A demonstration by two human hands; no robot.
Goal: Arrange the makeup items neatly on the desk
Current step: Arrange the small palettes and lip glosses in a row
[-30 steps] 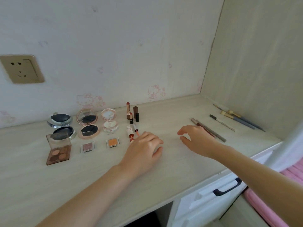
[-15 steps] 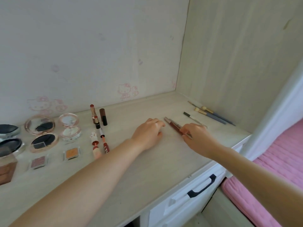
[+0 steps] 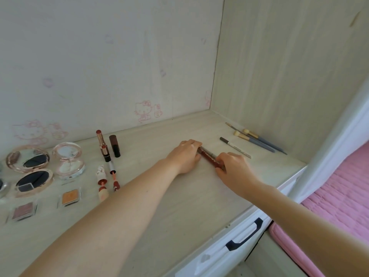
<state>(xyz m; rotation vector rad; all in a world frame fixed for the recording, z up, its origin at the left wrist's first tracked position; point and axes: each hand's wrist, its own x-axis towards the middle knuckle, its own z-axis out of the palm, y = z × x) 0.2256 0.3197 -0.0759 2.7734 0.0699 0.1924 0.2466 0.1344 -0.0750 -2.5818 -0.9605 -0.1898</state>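
Note:
A dark red pencil (image 3: 209, 158) lies on the pale wooden desk (image 3: 179, 212) with a thinner grey pencil (image 3: 210, 153) right behind it. My left hand (image 3: 184, 156) has its curled fingertips on the far ends of the two pencils. The near ends are covered by my right hand (image 3: 235, 171), whose fingers pinch them. At the left stand lipsticks (image 3: 102, 145) and a dark cap (image 3: 114, 145), with lip glosses (image 3: 107, 181), open compacts (image 3: 68, 159) and small eyeshadow pans (image 3: 69, 197) nearby.
A white brow pencil (image 3: 235, 147) and several brushes (image 3: 258, 141) lie by the right side panel. A drawer with a black handle (image 3: 245, 234) is under the desk's front edge. Pink bedding (image 3: 339, 206) is at the right.
Both hands moved right from the lip glosses to the two pencils and closed in on their ends. The view swung right, so the compacts slid to the left edge.

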